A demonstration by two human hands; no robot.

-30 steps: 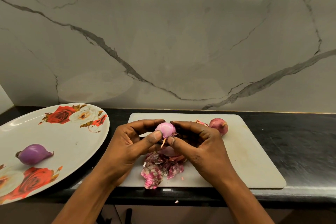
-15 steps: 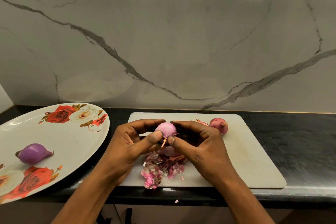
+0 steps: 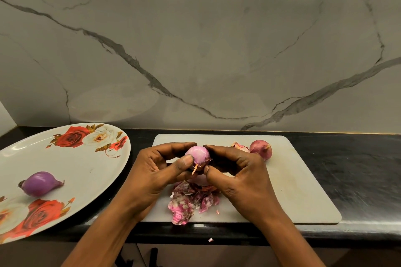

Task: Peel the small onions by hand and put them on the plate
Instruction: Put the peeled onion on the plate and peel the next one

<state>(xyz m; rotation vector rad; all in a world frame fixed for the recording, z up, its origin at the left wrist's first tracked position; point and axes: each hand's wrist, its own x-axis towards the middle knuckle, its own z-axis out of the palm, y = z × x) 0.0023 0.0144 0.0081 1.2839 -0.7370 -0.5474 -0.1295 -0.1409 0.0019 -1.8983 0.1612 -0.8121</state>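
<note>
Onion (image 3: 198, 155) gripped between both hands (image 3: 196, 171); half-peeled

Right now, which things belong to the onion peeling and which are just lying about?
In the job: half-peeled onion, gripped by left hand and right hand; unpeeled onion on the cutting board; peeled onion on the plate.
Lying about: loose skins on the board; skin scrap at the counter edge.

plate (image 3: 71, 165) at the counter's (image 3: 358, 169) left end, a peeled onion (image 3: 40, 183) on it; board (image 3: 303, 191) to its right. left hand (image 3: 156, 176) and right hand (image 3: 240, 179) grip the held onion (image 3: 197, 155) over the board; whole onion (image 3: 260, 149) by its far edge, peels (image 3: 191, 200) by its near edge.
</note>
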